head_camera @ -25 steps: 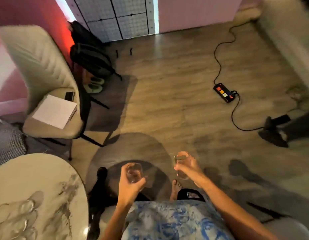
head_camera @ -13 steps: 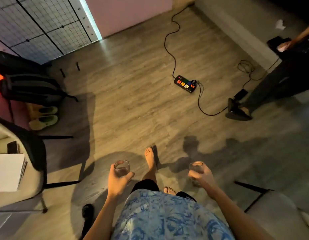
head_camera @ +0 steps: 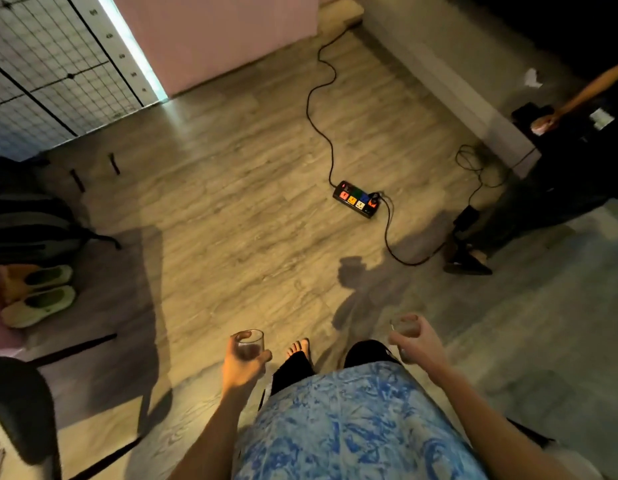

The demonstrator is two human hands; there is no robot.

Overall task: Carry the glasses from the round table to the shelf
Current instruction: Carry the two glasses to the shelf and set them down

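I hold one clear drinking glass in each hand, both upright over the wooden floor in front of my body. My left hand (head_camera: 241, 365) is wrapped around the left glass (head_camera: 251, 344), whose rim shows above my fingers. My right hand (head_camera: 417, 346) grips the right glass (head_camera: 404, 329), which is blurred and partly hidden by my fingers. Neither the round table nor the shelf is in view.
A black power strip (head_camera: 358, 199) with coloured sockets and its cable (head_camera: 321, 109) lie on the floor ahead. Another person (head_camera: 529, 202) in dark clothes stands at the right. A chair (head_camera: 20, 403), a backpack (head_camera: 27, 223) and light shoes (head_camera: 41, 299) are at the left.
I have turned right and stepped away from the round table, which has left the view. The chair has slid to the left edge. Both glasses stay in my hands.
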